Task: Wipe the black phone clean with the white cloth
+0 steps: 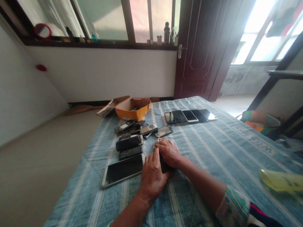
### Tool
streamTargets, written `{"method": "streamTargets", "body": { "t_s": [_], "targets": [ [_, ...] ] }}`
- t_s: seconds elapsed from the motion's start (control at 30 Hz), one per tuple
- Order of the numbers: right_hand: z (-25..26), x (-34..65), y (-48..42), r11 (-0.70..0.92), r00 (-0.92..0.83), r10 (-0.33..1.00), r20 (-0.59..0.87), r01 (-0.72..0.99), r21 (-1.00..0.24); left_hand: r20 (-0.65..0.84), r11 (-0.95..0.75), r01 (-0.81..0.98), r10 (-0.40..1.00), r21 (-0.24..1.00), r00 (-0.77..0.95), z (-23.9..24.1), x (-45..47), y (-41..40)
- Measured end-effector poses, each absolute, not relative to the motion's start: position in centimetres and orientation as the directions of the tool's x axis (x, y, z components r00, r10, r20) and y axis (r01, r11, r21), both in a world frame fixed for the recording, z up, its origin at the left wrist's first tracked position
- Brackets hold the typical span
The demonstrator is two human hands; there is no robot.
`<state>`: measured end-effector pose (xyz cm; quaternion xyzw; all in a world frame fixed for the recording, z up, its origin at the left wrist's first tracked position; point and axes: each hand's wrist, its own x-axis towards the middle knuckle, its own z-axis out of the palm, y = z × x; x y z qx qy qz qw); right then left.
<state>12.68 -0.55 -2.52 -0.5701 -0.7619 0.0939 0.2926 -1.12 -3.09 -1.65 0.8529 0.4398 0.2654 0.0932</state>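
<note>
Centre frame: small dark glossy phone on striped blue woven cloth.
left hand fingers, together, clamp its side; right hand fingers curl around a crumpled white rag above it.

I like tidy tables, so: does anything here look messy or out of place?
Yes: the older phones by the orange box lie jumbled and overlapping, unlike the neat row of smartphones beside them.

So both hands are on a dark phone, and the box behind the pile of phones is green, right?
Not quite. The box is orange, not green, as the head view shows. The rest is right: the left hand and the right hand are both on a dark phone, and the box sits behind the pile of phones.
</note>
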Motion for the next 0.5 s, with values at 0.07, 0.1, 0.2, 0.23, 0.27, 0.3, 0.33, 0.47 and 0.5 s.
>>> {"method": "streamTargets", "body": {
  "t_s": [0.07,0.1,0.2,0.23,0.27,0.3,0.33,0.47,0.5],
  "targets": [
    [-2.4,12.6,0.5,0.307,-0.156,0.931,0.330,0.823,-0.478,0.365,-0.590,0.701,0.804,0.400,0.469,-1.5,-1.1,-3.0],
    [-2.4,12.6,0.8,0.306,-0.153,0.931,0.331,0.823,-0.479,0.361,-0.587,0.702,0.807,0.404,0.467,-1.5,-1.2,-3.0],
    [-2.4,12.7,0.1,0.324,-0.165,0.925,0.343,0.815,-0.480,0.357,-0.587,0.696,0.808,0.414,0.469,-1.5,-1.2,-3.0],
    [-2.5,12.8,-0.5,0.337,-0.177,0.921,0.347,0.808,-0.483,0.357,-0.589,0.692,0.806,0.418,0.471,-1.6,-1.3,-3.0],
    [-2.7,12.8,-1.2,0.352,-0.190,0.917,0.351,0.798,-0.489,0.356,-0.592,0.688,0.805,0.420,0.475,-1.7,-1.3,-3.0],
    [-2.9,12.9,-1.9,0.369,-0.202,0.912,0.356,0.785,-0.498,0.356,-0.593,0.687,0.804,0.421,0.476,-1.7,-1.3,-3.0],
    [-3.1,13.0,-2.4,0.383,-0.210,0.907,0.365,0.771,-0.508,0.356,-0.592,0.688,0.804,0.420,0.476,-1.8,-1.3,-3.1],
    [-3.7,13.1,-2.8,0.409,-0.224,0.898,0.380,0.744,-0.528,0.351,-0.583,0.696,0.811,0.419,0.468,-1.8,-1.3,-3.1],
    [-3.6,13.0,-2.4,0.404,-0.224,0.900,0.374,0.751,-0.523,0.348,-0.578,0.697,0.814,0.424,0.464,-1.8,-1.3,-3.1]
  ]
}}
